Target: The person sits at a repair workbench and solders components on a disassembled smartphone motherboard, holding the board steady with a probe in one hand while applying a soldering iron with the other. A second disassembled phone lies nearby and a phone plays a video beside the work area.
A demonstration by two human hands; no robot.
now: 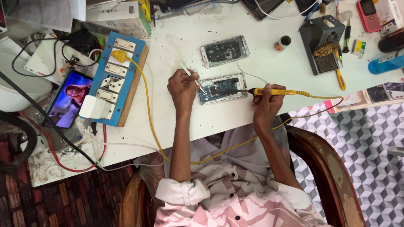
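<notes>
Two opened phones sit on the white workbench (252, 46), and the one being worked on, the opened phone (221, 88), lies near the bench's front edge with its circuit board showing. Over by the left edge there's a blue switchboard (116, 80) with a white charger plugged in, and a lit smartphone (68, 99) leaning next to it. A second gutted phone (224, 51) lies just behind the first one, and a soldering stand (322, 44) sits toward the back right corner.

Right hand (266, 103) is closed around a yellow soldering iron (273, 91), tip resting at the board's right side. Left hand (182, 86) pinches white tweezers (191, 77), points down on the board's left end.

That board looks light, stiff and really fragile, so I'd only grip the phone by its outer frame edges, never by the components.
</notes>
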